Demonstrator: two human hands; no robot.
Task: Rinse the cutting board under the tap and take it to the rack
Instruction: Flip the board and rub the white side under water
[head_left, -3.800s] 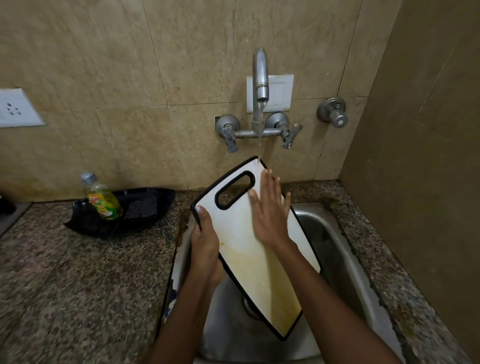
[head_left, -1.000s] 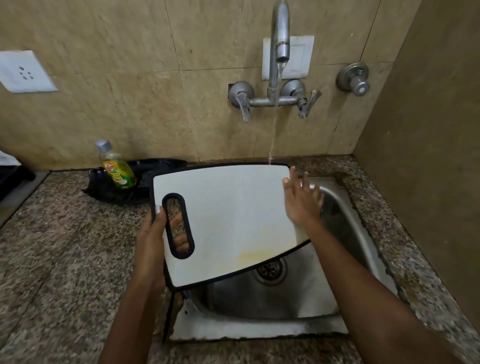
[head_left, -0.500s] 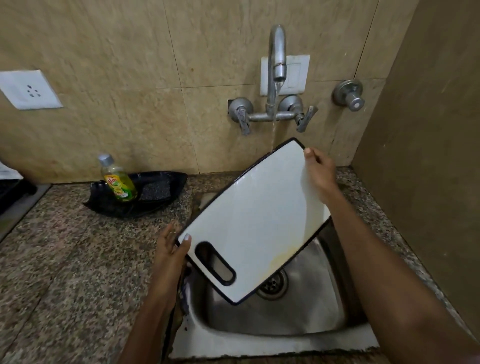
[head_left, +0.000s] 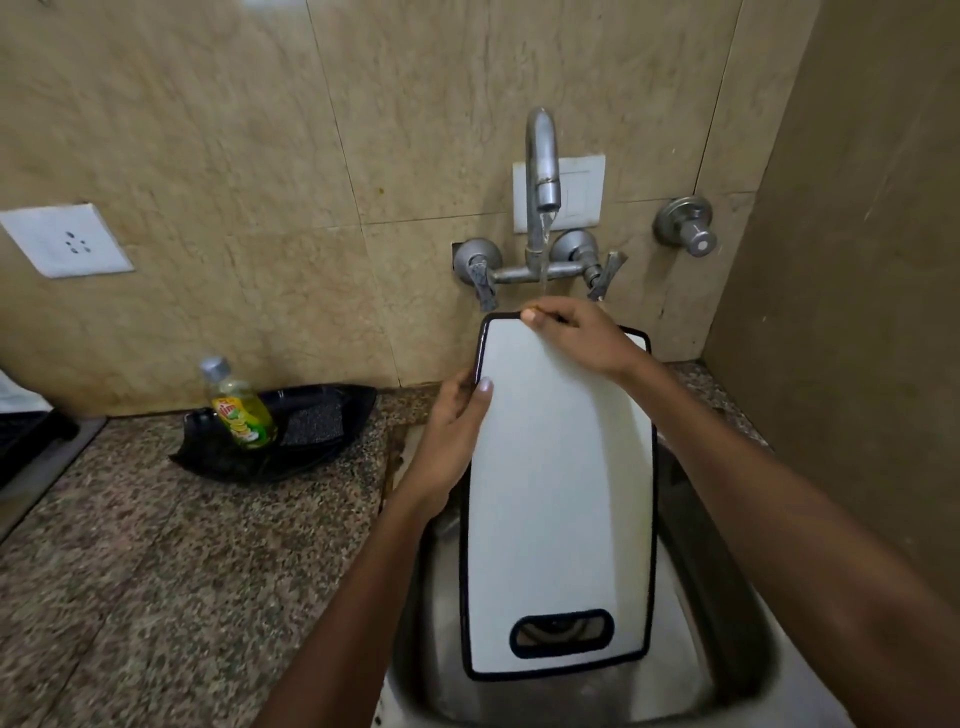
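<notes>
Cutting board (head_left: 558, 499) now turned handle-down, granite counter (head_left: 171, 561), beige tiled wall (head_left: 260, 156)

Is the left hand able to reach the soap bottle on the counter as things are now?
Probably yes, but not right away: the left hand grips the cutting board edge. The soap bottle stands nearby to its left, with nothing between them.

Left hand's fingers (head_left: 457, 395) behind cutting board (head_left: 561, 493)
</notes>
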